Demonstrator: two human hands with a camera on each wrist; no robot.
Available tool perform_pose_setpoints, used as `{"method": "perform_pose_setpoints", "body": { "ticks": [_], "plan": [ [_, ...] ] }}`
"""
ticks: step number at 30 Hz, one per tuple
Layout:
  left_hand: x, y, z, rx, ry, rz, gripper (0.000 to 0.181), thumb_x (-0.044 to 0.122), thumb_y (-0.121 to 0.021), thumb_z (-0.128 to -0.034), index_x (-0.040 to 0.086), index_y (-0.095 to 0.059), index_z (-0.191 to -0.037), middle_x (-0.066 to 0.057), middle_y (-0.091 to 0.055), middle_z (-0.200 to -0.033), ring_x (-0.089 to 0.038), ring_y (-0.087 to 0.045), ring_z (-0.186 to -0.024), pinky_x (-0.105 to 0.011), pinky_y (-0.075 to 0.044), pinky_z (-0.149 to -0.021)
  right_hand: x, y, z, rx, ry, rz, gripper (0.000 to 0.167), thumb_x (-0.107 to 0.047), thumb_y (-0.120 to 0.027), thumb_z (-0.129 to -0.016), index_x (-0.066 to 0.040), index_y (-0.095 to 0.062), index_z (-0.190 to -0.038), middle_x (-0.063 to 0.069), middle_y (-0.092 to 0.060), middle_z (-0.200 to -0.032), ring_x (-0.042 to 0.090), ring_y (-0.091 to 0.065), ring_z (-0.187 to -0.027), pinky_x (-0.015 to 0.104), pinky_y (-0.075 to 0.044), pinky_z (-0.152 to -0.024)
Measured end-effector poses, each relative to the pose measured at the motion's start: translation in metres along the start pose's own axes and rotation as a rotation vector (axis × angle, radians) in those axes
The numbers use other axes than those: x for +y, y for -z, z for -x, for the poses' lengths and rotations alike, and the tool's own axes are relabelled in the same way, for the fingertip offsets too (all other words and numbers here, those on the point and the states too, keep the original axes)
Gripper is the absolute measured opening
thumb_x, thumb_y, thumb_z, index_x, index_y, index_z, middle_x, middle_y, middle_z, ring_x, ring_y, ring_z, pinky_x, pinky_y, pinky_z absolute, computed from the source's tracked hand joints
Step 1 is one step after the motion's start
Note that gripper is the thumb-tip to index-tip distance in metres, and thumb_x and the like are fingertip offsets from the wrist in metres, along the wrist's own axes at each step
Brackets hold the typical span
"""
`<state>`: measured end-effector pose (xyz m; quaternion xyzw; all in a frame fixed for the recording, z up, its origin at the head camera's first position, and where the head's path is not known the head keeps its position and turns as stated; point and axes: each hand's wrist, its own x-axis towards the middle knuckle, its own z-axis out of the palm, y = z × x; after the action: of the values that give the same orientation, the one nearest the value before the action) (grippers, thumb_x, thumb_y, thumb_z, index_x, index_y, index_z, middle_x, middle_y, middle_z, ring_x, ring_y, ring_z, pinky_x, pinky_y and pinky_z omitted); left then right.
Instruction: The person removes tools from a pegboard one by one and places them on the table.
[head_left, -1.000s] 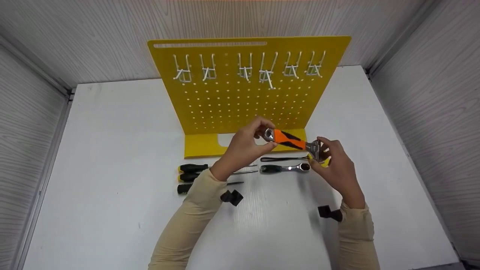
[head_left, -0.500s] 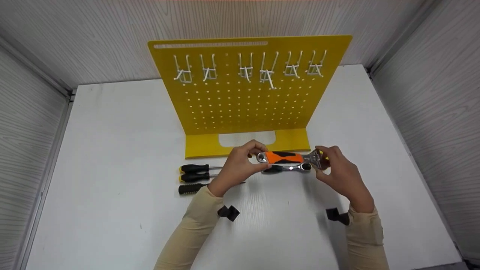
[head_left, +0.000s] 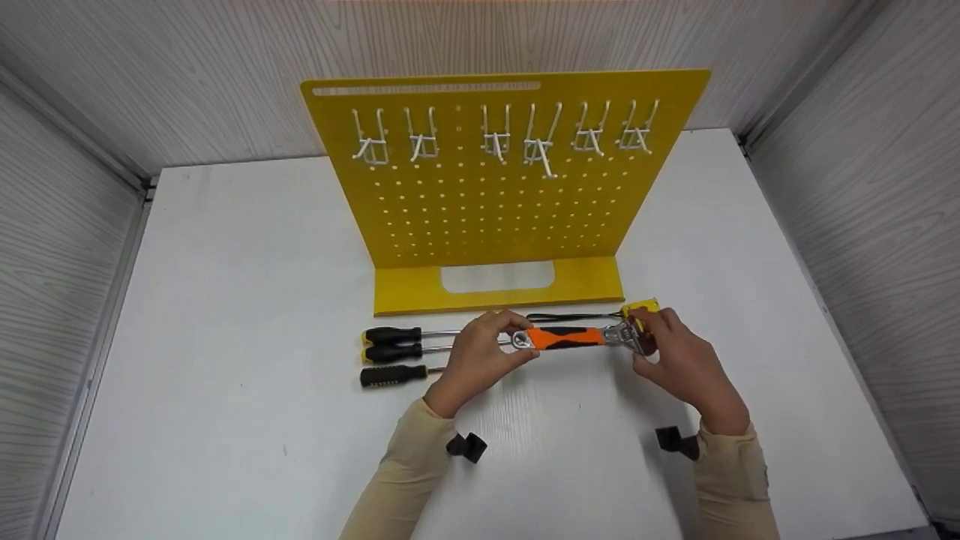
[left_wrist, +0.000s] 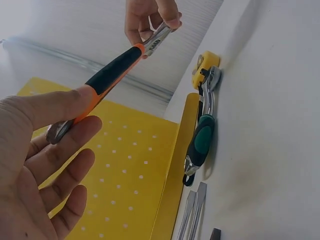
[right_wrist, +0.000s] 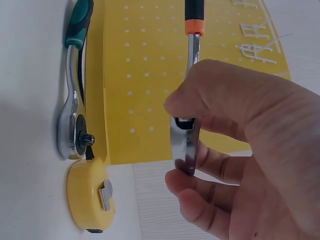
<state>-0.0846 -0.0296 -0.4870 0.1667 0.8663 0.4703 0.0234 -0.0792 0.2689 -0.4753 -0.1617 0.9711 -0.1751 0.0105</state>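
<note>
An adjustable wrench [head_left: 566, 337] with an orange and black handle is held level above the table between both hands. My left hand [head_left: 484, 356] pinches the ringed handle end between thumb and forefinger; its other fingers are loosely bent in the left wrist view. At the metal head, my right hand [head_left: 679, 364] grips with thumb and fingers. Beneath the wrench lies a ratchet wrench [right_wrist: 75, 115] with a green and black handle, mostly hidden in the head view. Beside its head sits a yellow tape measure [right_wrist: 90, 195] with a black strap.
A yellow pegboard [head_left: 487, 202] stands behind the tools, with several white hooks [head_left: 538, 150] along its upper part. Left of the hands lie two black-and-yellow screwdrivers [head_left: 394, 335] and a dark-handled tool [head_left: 391, 375] with a thin shaft. Grey panels [head_left: 862, 150] enclose the white table [head_left: 225, 300].
Both hands have brought the adjustable wrench down and nearer to me, from before the pegboard's base to above the ratchet wrench. It has turned from slanting to nearly level across the view.
</note>
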Motion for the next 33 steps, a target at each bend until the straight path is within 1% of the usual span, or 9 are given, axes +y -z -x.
{"method": "perform_pose_setpoints", "body": {
  "ticks": [3, 6, 9, 17, 25, 27, 30, 33],
  "plan": [
    [-0.005, -0.004, 0.003, 0.004, -0.013, -0.06, 0.031, 0.029, -0.08, -0.0785, 0.016, -0.069, -0.105, 0.001, -0.068, -0.098, -0.014, -0.06, -0.09, -0.03, -0.05, -0.076, 0.001, -0.003, 0.002, -0.041, -0.018, 0.003, 0.061, -0.012, -0.073, -0.078, -0.011, -0.048, -0.133, 0.01, -0.053, -0.104, 0.016, -0.054, -0.077, 0.028, -0.044, -0.061],
    [-0.01, -0.009, 0.005, -0.003, -0.003, -0.079, 0.031, 0.03, -0.081, -0.0774, 0.018, -0.071, -0.104, 0.003, -0.068, -0.098, -0.014, -0.058, -0.092, -0.03, -0.05, -0.078, 0.002, -0.006, 0.003, -0.095, -0.058, -0.006, 0.06, -0.013, -0.072, -0.079, -0.013, -0.047, -0.134, 0.009, -0.053, -0.104, 0.017, -0.055, -0.08, 0.028, -0.045, -0.064],
    [-0.015, -0.014, 0.007, 0.0, -0.003, -0.098, 0.031, 0.03, -0.081, -0.0765, 0.019, -0.072, -0.104, 0.004, -0.069, -0.098, -0.014, -0.058, -0.092, -0.03, -0.05, -0.079, 0.003, -0.008, 0.004, -0.127, -0.08, -0.015, 0.061, -0.013, -0.071, -0.08, -0.014, -0.047, -0.135, 0.009, -0.052, -0.103, 0.018, -0.056, -0.081, 0.029, -0.045, -0.065],
    [-0.023, -0.023, 0.009, 0.032, -0.028, -0.112, 0.032, 0.029, -0.083, -0.0742, 0.016, -0.073, -0.102, 0.003, -0.07, -0.097, -0.015, -0.058, -0.091, -0.031, -0.049, -0.079, 0.005, -0.011, 0.004, -0.135, -0.075, -0.008, 0.06, -0.012, -0.071, -0.079, -0.013, -0.048, -0.134, 0.007, -0.051, -0.1, 0.016, -0.052, -0.08, 0.028, -0.043, -0.064],
    [-0.029, -0.029, 0.008, -0.012, 0.015, -0.118, 0.03, 0.025, -0.082, -0.0753, 0.015, -0.073, -0.102, 0.003, -0.07, -0.098, -0.015, -0.055, -0.088, -0.03, -0.045, -0.076, 0.008, -0.016, 0.005, -0.197, -0.132, -0.011, 0.058, -0.013, -0.07, -0.08, -0.013, -0.048, -0.134, 0.005, -0.053, -0.099, 0.018, -0.052, -0.082, 0.031, -0.043, -0.067],
    [-0.03, -0.03, 0.009, -0.017, 0.011, -0.124, 0.029, 0.024, -0.082, -0.0754, 0.015, -0.073, -0.102, 0.002, -0.07, -0.1, -0.015, -0.056, -0.09, -0.032, -0.046, -0.078, 0.009, -0.018, 0.005, -0.2, -0.137, -0.012, 0.058, -0.012, -0.069, -0.08, -0.013, -0.048, -0.134, 0.005, -0.054, -0.099, 0.018, -0.052, -0.082, 0.031, -0.043, -0.067],
    [-0.032, -0.032, 0.01, -0.015, -0.005, -0.147, 0.027, 0.022, -0.081, -0.0749, 0.016, -0.074, -0.1, 0.001, -0.07, -0.1, -0.017, -0.06, -0.096, -0.035, -0.048, -0.085, 0.01, -0.019, 0.007, -0.198, -0.13, -0.007, 0.061, -0.011, -0.07, -0.078, -0.013, -0.048, -0.134, 0.006, -0.053, -0.099, 0.02, -0.051, -0.082, 0.032, -0.042, -0.067],
    [-0.033, -0.034, 0.011, -0.005, -0.027, -0.19, 0.026, 0.021, -0.081, -0.074, 0.015, -0.074, -0.098, 0.001, -0.07, -0.099, -0.018, -0.062, -0.1, -0.036, -0.049, -0.089, 0.01, -0.021, 0.008, -0.201, -0.125, -0.005, 0.063, -0.01, -0.07, -0.076, -0.012, -0.047, -0.135, 0.006, -0.051, -0.1, 0.02, -0.05, -0.083, 0.032, -0.042, -0.066]
  ]
}}
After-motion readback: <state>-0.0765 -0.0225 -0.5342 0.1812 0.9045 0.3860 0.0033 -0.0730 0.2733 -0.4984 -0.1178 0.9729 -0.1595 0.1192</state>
